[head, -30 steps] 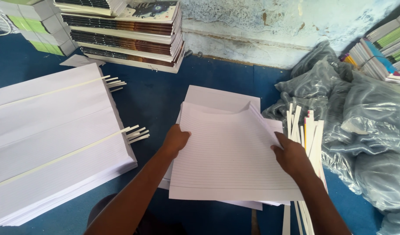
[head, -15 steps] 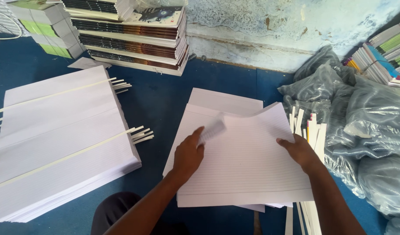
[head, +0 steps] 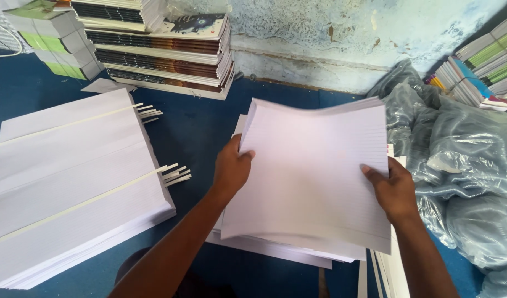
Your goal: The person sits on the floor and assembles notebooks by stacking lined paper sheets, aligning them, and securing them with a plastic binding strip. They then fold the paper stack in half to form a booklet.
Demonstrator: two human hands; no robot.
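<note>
White ruled sheaf (head: 314,176) held level between both hands: left hand (head: 231,168) pinching its left edge, right hand (head: 394,190) its right, above the paper stack (head: 264,247).

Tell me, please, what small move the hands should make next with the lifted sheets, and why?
Probably square the bundle of ruled sheets: the left hand and right hand hold it raised above the lower pile, and its far edges look fanned.

Head camera, looking steeply down, close over the hands

It faces forward to the wall beyond the left hand (head: 231,168) and right hand (head: 394,190), both near the frame's middle.
</note>
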